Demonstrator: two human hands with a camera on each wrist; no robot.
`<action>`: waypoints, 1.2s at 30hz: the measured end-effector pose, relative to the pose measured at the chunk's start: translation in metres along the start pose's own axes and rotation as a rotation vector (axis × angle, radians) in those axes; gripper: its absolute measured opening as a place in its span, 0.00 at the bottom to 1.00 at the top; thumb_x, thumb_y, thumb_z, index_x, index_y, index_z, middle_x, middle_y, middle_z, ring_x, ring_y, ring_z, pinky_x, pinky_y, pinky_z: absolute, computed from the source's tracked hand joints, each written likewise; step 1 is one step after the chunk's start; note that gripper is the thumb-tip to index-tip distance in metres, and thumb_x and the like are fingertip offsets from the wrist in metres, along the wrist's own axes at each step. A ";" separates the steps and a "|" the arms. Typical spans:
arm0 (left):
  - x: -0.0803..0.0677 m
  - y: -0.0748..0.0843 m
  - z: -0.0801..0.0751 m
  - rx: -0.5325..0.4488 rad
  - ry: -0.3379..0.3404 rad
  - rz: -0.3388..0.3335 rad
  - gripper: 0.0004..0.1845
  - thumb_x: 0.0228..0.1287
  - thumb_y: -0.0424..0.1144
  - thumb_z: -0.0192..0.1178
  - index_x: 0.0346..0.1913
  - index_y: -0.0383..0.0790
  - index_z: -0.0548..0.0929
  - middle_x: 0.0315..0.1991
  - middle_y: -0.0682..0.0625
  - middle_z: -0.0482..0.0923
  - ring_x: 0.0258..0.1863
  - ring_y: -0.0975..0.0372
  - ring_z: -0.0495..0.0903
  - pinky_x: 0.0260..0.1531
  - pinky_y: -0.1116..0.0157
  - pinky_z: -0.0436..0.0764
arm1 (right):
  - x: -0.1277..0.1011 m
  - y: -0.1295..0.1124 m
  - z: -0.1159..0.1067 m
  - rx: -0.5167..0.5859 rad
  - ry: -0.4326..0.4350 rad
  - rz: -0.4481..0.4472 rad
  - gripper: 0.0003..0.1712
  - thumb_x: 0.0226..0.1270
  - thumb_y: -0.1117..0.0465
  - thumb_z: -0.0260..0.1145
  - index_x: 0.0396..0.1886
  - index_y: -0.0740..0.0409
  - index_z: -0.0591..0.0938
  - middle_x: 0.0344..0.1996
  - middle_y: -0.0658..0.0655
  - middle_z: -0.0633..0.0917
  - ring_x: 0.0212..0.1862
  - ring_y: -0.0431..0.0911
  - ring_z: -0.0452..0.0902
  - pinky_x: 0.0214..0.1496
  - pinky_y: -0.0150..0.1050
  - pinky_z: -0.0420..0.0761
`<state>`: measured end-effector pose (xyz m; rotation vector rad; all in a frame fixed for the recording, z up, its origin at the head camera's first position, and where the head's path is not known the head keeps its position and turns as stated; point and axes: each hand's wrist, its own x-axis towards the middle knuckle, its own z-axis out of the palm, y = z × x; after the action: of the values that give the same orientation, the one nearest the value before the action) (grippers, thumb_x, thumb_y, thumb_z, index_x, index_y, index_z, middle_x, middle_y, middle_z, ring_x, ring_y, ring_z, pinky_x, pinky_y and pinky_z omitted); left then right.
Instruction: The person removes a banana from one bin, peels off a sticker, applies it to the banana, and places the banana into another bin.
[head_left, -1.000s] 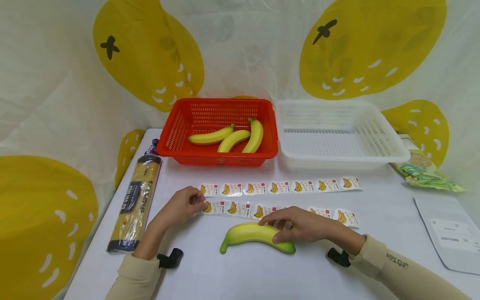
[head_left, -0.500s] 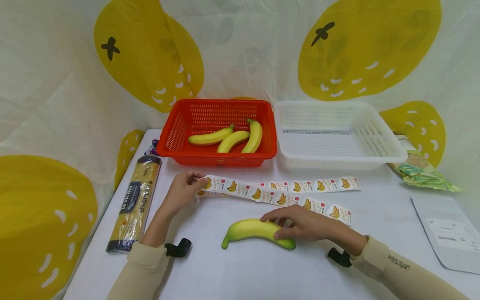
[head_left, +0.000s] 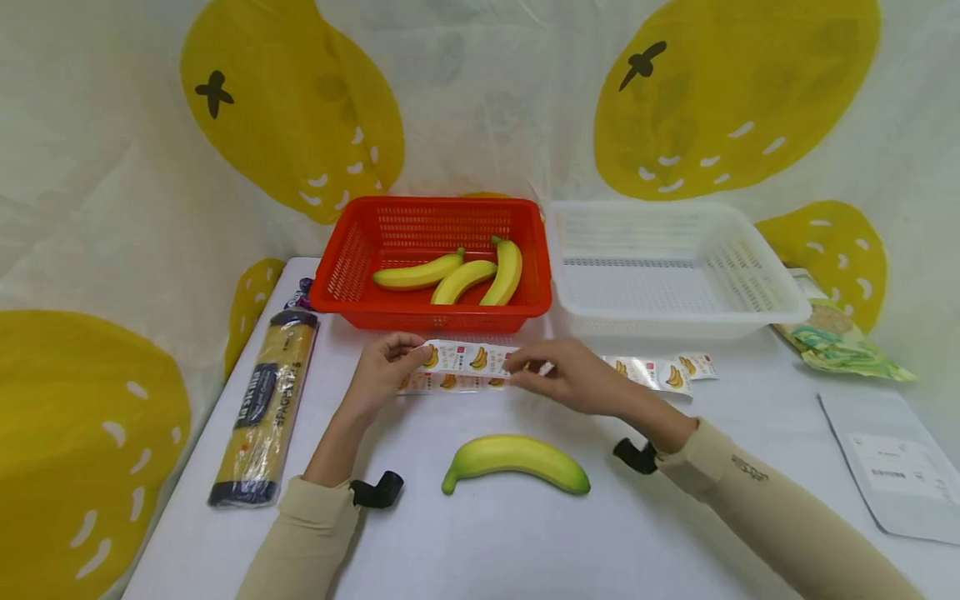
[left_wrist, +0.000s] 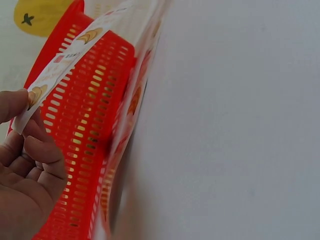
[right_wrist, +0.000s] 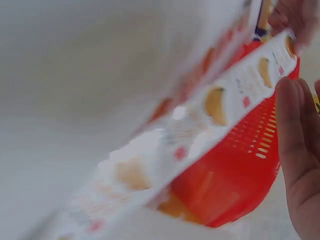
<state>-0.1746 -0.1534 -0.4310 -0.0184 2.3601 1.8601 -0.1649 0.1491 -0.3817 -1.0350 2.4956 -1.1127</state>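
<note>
My left hand pinches the left end of a strip of banana stickers between thumb and fingers; the left wrist view shows the strip raised off the table. My right hand is over the middle of this strip, hiding part of it. In the right wrist view its straight fingers are right at the strip's edge. A second sticker strip lies on the table beneath the first. Nearer the front, a greenish-yellow banana lies on the white table, untouched by either hand.
Behind the hands, a red basket holds three bananas. A white basket stands beside it. A spaghetti packet lies at left; a green packet and a grey pouch lie at right.
The left hand has lifted the front strip's end and moved it away from the front, toward the red basket. The right hand has left the banana and moved up to the strip.
</note>
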 end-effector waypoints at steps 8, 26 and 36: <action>0.001 0.000 0.004 -0.026 -0.013 0.039 0.15 0.70 0.41 0.65 0.50 0.31 0.83 0.38 0.49 0.82 0.37 0.57 0.77 0.32 0.70 0.79 | 0.079 -0.022 0.004 -0.129 0.041 0.028 0.12 0.73 0.58 0.67 0.52 0.54 0.87 0.43 0.51 0.90 0.33 0.43 0.77 0.38 0.33 0.80; -0.003 0.000 0.001 -0.016 -0.032 0.093 0.15 0.70 0.40 0.66 0.51 0.31 0.83 0.41 0.45 0.83 0.38 0.60 0.78 0.35 0.71 0.80 | 0.108 -0.028 0.027 -0.163 -0.022 0.065 0.09 0.71 0.59 0.69 0.48 0.50 0.88 0.38 0.49 0.89 0.39 0.43 0.79 0.44 0.35 0.80; -0.001 -0.002 -0.013 -0.034 -0.014 -0.073 0.21 0.74 0.54 0.58 0.58 0.42 0.81 0.42 0.49 0.80 0.39 0.59 0.76 0.37 0.70 0.80 | 0.107 -0.025 0.032 -0.149 -0.012 0.038 0.11 0.72 0.60 0.68 0.51 0.50 0.87 0.37 0.48 0.89 0.37 0.42 0.78 0.42 0.33 0.80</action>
<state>-0.1747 -0.1666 -0.4293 -0.0940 2.2866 1.8604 -0.2152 0.0461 -0.3770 -1.0230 2.6099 -0.9187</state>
